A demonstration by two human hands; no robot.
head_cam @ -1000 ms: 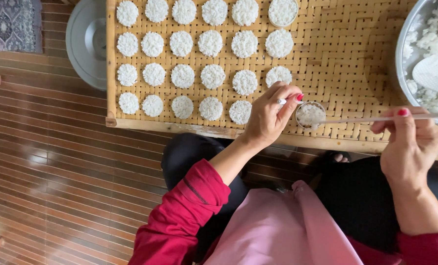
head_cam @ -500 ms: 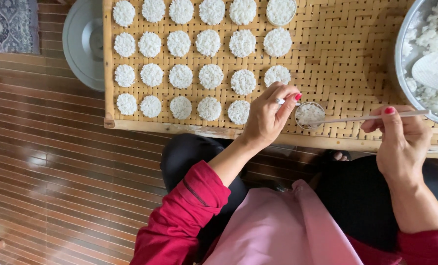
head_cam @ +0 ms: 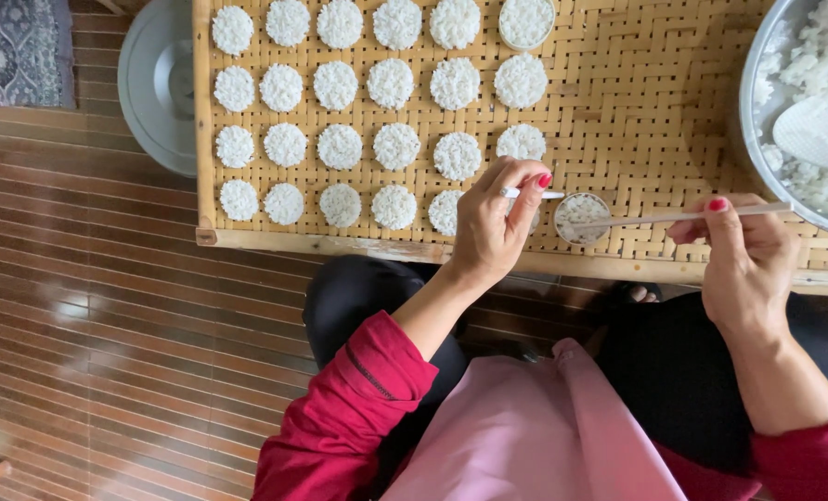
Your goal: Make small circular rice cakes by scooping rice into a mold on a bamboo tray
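On woven bamboo tray (head_cam: 674, 83), left hand (head_cam: 493, 227) steadying round mould (head_cam: 582, 218), fingers closed around rim, right hand (head_cam: 743, 255) at three o'clock pinching thin stick (head_cam: 674, 218) to press rice.

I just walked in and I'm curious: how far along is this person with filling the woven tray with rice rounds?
Done: about two dozen white rice rounds lie in rows on the left half of the woven tray. In hand: the left hand steadies a small ring mold filled with rice, while the right hand holds a thin stick over it. Left: the tray's right half is bare, and the metal bowl has plenty of rice.
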